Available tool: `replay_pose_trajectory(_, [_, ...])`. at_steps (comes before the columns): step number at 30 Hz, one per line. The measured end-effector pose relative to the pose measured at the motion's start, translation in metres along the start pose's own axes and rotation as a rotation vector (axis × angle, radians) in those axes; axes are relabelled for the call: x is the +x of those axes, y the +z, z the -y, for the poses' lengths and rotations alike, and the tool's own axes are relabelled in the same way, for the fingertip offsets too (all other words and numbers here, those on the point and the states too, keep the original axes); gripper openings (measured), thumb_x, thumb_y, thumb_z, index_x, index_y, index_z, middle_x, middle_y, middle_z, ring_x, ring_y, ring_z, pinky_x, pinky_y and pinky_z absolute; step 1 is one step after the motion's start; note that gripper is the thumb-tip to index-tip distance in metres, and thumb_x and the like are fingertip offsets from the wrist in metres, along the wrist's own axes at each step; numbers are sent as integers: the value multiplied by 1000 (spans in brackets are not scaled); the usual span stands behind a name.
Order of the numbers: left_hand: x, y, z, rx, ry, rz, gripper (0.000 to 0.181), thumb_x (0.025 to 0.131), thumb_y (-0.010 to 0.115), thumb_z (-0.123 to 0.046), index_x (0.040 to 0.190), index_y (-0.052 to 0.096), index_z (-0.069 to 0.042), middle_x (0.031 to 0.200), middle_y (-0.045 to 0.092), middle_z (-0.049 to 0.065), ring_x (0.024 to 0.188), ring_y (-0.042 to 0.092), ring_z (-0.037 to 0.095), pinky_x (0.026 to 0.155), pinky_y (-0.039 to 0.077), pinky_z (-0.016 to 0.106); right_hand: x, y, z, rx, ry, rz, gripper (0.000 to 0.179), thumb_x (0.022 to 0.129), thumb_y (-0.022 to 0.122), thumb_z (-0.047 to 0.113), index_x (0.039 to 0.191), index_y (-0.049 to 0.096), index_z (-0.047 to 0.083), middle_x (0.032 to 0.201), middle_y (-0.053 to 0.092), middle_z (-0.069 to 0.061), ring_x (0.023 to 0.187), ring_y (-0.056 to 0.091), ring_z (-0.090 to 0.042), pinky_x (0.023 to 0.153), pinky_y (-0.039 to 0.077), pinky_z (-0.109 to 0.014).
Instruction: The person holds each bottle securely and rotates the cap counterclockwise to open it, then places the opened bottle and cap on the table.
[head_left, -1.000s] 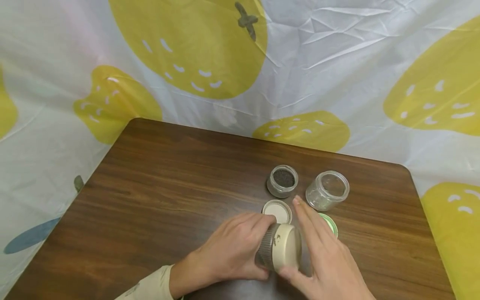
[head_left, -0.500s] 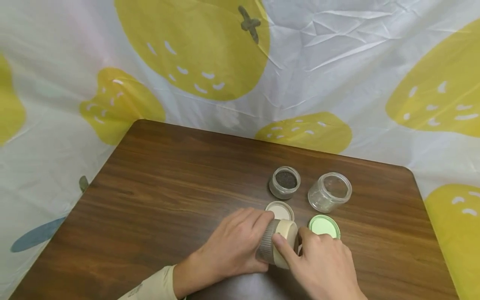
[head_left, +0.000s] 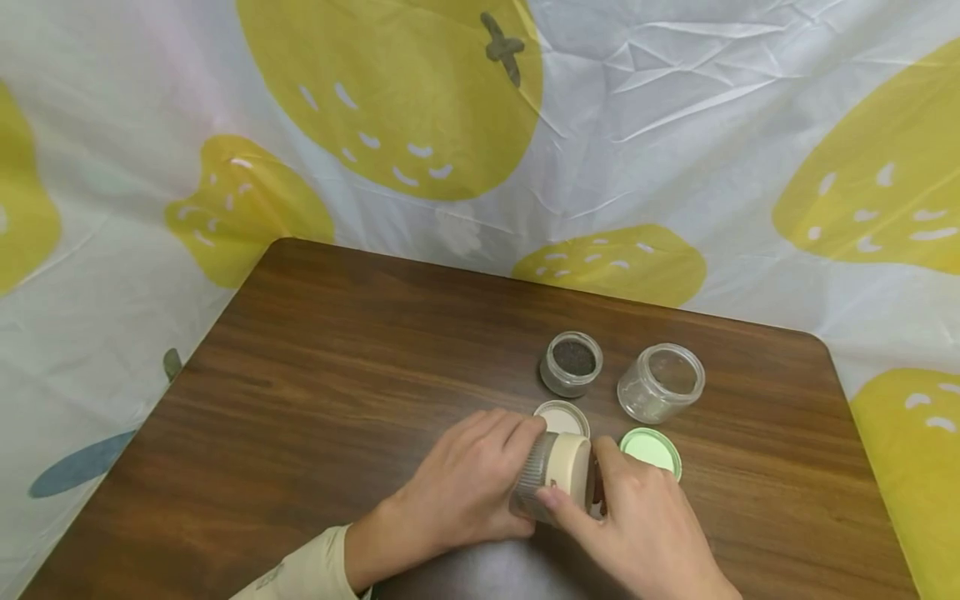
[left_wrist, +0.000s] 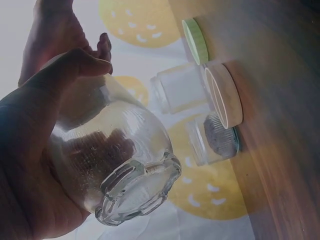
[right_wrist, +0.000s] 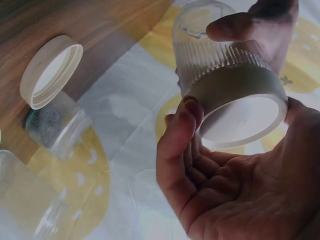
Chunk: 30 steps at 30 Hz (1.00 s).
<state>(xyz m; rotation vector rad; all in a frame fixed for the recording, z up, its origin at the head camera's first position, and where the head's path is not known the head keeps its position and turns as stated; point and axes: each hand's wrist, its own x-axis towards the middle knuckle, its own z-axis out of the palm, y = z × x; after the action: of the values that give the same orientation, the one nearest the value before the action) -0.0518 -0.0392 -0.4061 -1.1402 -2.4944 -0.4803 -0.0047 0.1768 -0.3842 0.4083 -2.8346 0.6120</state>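
A ribbed clear glass jar (head_left: 531, 482) is held tilted above the table's near side, its cream lid (head_left: 570, 460) toward the right. My left hand (head_left: 461, 479) grips the glass body; in the left wrist view, the thumb lies over the jar (left_wrist: 117, 137) and its thick scalloped base shows. With fingers and thumb around the rim, my right hand (head_left: 648, 521) holds the cream lid. The right wrist view shows the lid (right_wrist: 235, 92) seated on the jar, its pale top facing my right palm (right_wrist: 240, 200). Whatever the jar contains cannot be made out.
Behind the hands stand a small glass jar (head_left: 570, 382) of dark granules and a larger uncapped clear jar (head_left: 647, 398). A loose cream lid (head_left: 561, 418) and a green lid (head_left: 649, 452) lie nearer on the wooden table (head_left: 360, 350). A fruit-patterned cloth (head_left: 450, 225) hangs behind.
A second ago my right fingers were extended beside the lid; they have since curled round its rim, uncovering the green lid. My left hand keeps its grip on the jar.
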Motion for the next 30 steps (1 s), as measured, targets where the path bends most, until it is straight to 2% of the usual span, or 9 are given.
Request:
replay_pose_trajectory(8, [0,-1,1,-5,0,9,84,56,90,-44,127,61,-8,113,72,0,104,69,14,91,58,30,-1,3,-10,114,-99,-32,47,80,86,55,86,53,22,69,45,19,63,42,5,56,38,-16])
replay_pose_trajectory(10, [-1,-1,2,-18,-9,27,87,56,91,-46,128,62,-8,114,73,0,104,70,14,92,59,30,-1,4,-12,125,-145,-53,49,79,86,58,97,60,20,77,52,19,69,49,2,61,44,-19])
replay_pose_trajectory(12, [-1,-3,3,-34,-20,45,89,55,92,-48,129,62,-8,115,73,0,105,70,14,92,59,31,-1,4,-14,125,-196,-73,61,77,87,60,115,64,18,90,62,18,79,57,-1,69,50,-23])
replay_pose_trajectory(14, [-1,-4,4,-46,-27,56,90,55,93,-50,129,62,-9,115,73,0,104,70,13,92,59,31,-1,3,-16,115,-237,-80,78,77,87,62,133,62,15,102,65,16,88,60,-4,76,53,-27])
replay_pose_trajectory(17, [-2,-5,4,-52,-29,60,89,55,93,-50,128,63,-9,114,73,0,103,70,13,91,60,31,-2,1,-17,97,-245,-33,92,76,88,62,149,54,17,117,64,14,95,61,-3,80,56,-31])
replay_pose_trajectory(22, [-2,-4,5,-43,-28,66,90,55,92,-48,130,62,-8,115,74,1,103,70,14,90,60,31,-2,-5,-20,88,-279,54,100,75,92,51,159,45,26,141,55,10,115,63,-7,89,59,-34])
replay_pose_trajectory(24, [-2,-4,6,-40,-32,67,90,55,93,-48,130,63,-8,116,74,1,104,70,14,92,60,31,0,-5,-21,104,-327,51,101,75,93,44,161,44,25,148,52,6,120,63,-10,92,57,-32])
replay_pose_trajectory(27, [-1,-3,7,-40,-40,65,91,55,93,-47,131,62,-8,118,73,1,105,70,15,93,60,31,2,-5,-22,122,-376,23,100,74,94,36,160,46,23,151,52,1,119,63,-13,91,56,-30])
replay_pose_trajectory(30, [-2,-2,8,-46,-46,60,91,55,94,-47,131,62,-8,119,73,1,106,70,15,94,60,31,2,-4,-21,126,-373,14,100,73,94,35,160,46,23,152,51,0,121,63,-14,91,57,-32])
